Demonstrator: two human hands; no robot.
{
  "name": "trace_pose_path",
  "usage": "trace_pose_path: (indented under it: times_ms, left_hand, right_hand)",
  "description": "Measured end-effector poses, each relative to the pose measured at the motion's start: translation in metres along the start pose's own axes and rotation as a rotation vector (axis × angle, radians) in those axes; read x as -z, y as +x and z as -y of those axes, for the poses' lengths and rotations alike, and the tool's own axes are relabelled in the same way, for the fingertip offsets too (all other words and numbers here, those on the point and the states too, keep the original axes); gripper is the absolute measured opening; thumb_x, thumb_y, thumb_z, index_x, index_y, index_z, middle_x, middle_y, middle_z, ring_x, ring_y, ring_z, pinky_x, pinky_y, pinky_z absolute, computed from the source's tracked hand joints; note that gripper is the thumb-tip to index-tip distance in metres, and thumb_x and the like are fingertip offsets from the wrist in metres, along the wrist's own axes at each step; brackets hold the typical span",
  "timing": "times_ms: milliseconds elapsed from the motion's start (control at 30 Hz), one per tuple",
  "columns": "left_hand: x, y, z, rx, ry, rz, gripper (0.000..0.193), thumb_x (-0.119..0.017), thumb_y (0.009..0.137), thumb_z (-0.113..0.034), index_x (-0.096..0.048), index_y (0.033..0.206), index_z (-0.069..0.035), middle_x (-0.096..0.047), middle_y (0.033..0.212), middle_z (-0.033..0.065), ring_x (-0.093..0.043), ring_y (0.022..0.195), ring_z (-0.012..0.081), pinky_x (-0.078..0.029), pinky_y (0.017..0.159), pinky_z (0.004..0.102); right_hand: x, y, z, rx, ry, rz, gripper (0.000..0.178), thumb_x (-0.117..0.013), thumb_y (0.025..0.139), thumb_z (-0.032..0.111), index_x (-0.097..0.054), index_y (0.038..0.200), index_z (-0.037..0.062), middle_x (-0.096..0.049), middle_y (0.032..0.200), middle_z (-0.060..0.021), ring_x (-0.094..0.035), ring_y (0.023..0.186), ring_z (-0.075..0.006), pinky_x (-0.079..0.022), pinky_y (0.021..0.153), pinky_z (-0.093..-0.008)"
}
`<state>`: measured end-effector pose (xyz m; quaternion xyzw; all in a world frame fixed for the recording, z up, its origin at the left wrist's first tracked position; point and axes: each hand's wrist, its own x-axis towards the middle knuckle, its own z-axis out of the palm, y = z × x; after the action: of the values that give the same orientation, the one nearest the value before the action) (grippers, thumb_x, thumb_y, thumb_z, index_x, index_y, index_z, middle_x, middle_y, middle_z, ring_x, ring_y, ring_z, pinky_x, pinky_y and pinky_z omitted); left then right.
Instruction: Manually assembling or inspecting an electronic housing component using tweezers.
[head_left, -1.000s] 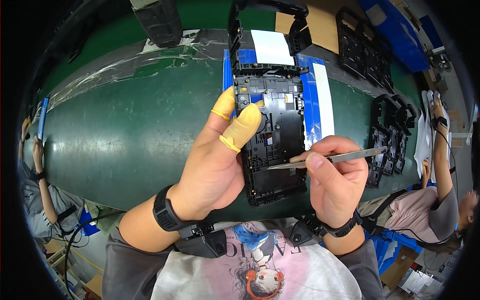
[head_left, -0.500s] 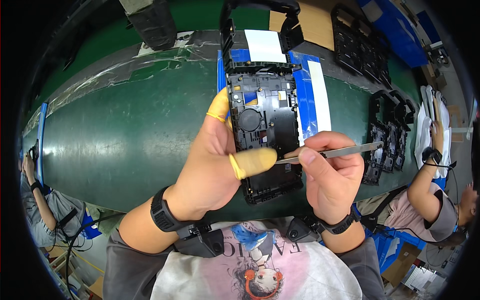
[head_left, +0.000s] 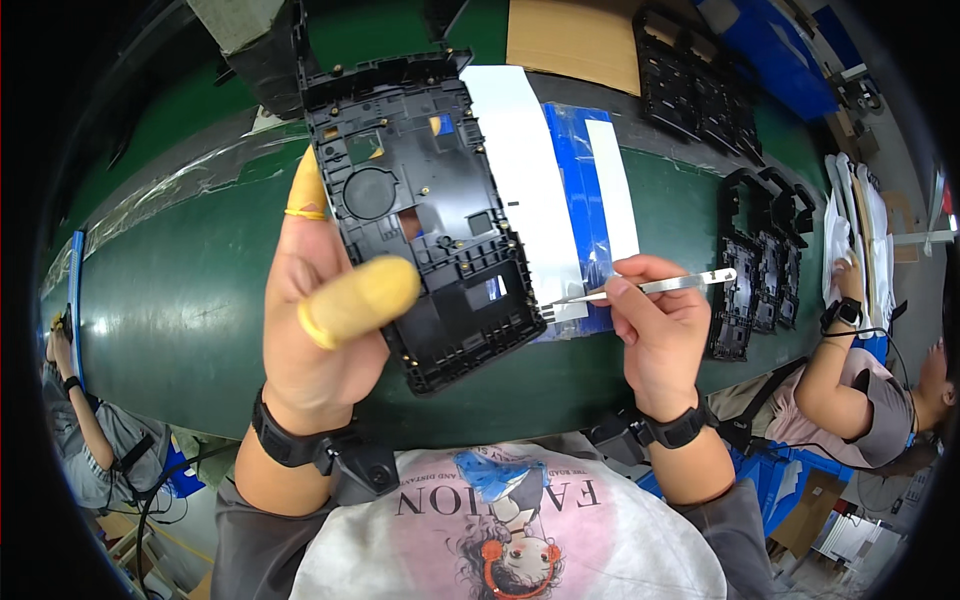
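My left hand point(head_left: 335, 365) grips a black plastic housing point(head_left: 455, 210) by its left side, the thumb across the front. Yellow finger cots point(head_left: 365, 295) cover that thumb and another finger. The housing is held tilted, over the left edge of a white sheet point(head_left: 530, 170). In my right hand point(head_left: 660, 335) are metal tweezers point(head_left: 715, 278), pinched between thumb and fingers. Their tips point left, at several tiny dark strips point(head_left: 547, 313) near the sheet's lower end. Whether the tips hold a strip is too small to tell.
Under the sheet lies a blue board point(head_left: 578, 180) with a white strip point(head_left: 612, 190). More black housings point(head_left: 735, 280) stand at the right, others point(head_left: 690, 85) at the far right near cardboard point(head_left: 570, 40). People sit at both sides; one person's arm point(head_left: 840, 370) reaches toward white bags point(head_left: 860, 240).
My left hand has carried the housing left and tilted it, uncovering more of the white sheet. The tweezers have left the housing and now point at the sheet's lower end.
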<state>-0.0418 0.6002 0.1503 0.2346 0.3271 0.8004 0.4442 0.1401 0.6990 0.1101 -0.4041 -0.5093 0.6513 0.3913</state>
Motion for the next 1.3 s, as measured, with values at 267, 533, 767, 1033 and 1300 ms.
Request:
trace_pose_path:
  times_ms: [267, 533, 767, 1033, 1300]
  left_hand:
    - [0.008, 0.002, 0.008, 0.111, -0.174, -0.064, 0.038, -0.039, 0.084, -0.024, -0.036, 0.116, -0.004, -0.046, 0.109, 0.0086, -0.048, 0.098, 0.0178, -0.041, 0.082, 0.0322]
    - [0.001, 0.003, 0.012, 0.129, -0.057, -0.152, 0.033, -0.04, 0.085, -0.019, -0.036, 0.114, -0.005, -0.049, 0.105, 0.0076, -0.051, 0.092, 0.0164, -0.043, 0.078, 0.0302]
    - [-0.001, 0.0, 0.021, 0.236, -0.165, -0.024, 0.034, -0.039, 0.085, -0.013, -0.033, 0.117, -0.004, -0.048, 0.107, 0.0087, -0.049, 0.096, 0.0176, -0.041, 0.083, 0.0321]
    - [-0.004, -0.01, 0.019, 0.295, -0.14, -0.036, 0.042, -0.04, 0.085, -0.02, -0.028, 0.121, -0.003, -0.044, 0.113, 0.0099, -0.044, 0.103, 0.0194, -0.037, 0.087, 0.0331]
    - [-0.002, -0.011, 0.016, 0.327, -0.227, -0.01, 0.035, -0.041, 0.085, -0.014, -0.032, 0.117, -0.003, -0.047, 0.107, 0.0076, -0.046, 0.097, 0.0146, -0.038, 0.084, 0.0282]
  right_hand:
    - [0.0, 0.001, -0.004, -0.021, -0.042, 0.016, 0.016, -0.055, 0.069, -0.006, -0.054, 0.085, -0.0041, -0.058, 0.068, -0.0093, -0.048, 0.049, -0.0049, -0.033, 0.042, -0.015]
    - [0.003, 0.002, -0.004, -0.058, 0.046, 0.053, 0.016, -0.054, 0.069, -0.006, -0.053, 0.085, -0.0039, -0.056, 0.066, -0.0084, -0.046, 0.049, -0.0065, -0.033, 0.043, -0.0165]
    - [-0.01, -0.009, 0.032, 0.059, 0.306, 0.214, 0.019, -0.056, 0.07, -0.004, -0.052, 0.088, -0.0031, -0.056, 0.07, -0.0092, -0.045, 0.05, -0.0078, -0.031, 0.043, -0.0175]
    - [-0.051, -0.014, 0.029, 0.066, 0.157, 0.169, 0.02, -0.056, 0.07, -0.004, -0.051, 0.089, -0.0026, -0.056, 0.071, -0.0085, -0.046, 0.054, -0.0071, -0.037, 0.05, -0.0178]
    - [-0.053, -0.015, 0.028, 0.065, 0.175, 0.144, 0.017, -0.054, 0.07, -0.003, -0.05, 0.087, -0.0028, -0.053, 0.066, -0.0082, -0.039, 0.048, -0.0066, -0.037, 0.051, -0.0196]
